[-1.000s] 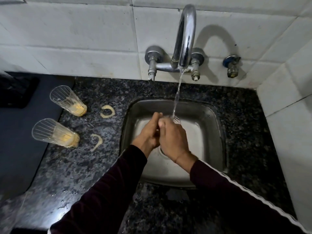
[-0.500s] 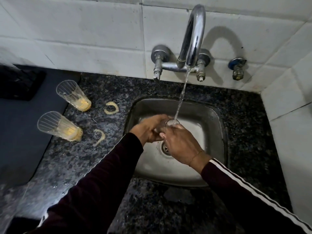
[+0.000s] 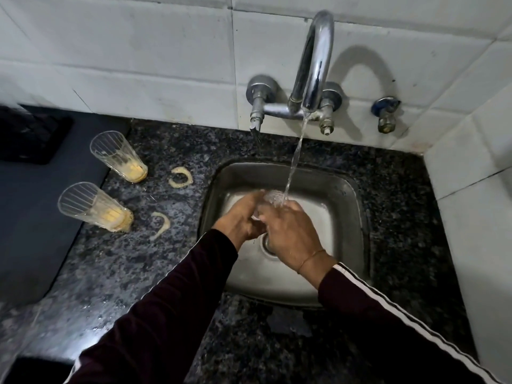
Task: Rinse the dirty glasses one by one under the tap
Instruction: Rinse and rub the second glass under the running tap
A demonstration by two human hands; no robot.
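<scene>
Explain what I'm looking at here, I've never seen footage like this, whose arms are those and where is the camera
There is no machine here. A person wears a wide-angle camera on the head, looking forward and down, so the arms coming in from the bottom edge are their own.

Both hands are over a steel sink set into a dark speckled counter. The left hand and the right hand together hold a clear glass under the water running from the wall tap. Most of that glass is hidden by the fingers.

On the counter to the left stand two more ribbed glasses, a far glass and a near glass, each with yellowish residue at the bottom. Beside them are two pale curved stains, which look like marks left by glass bases.
</scene>
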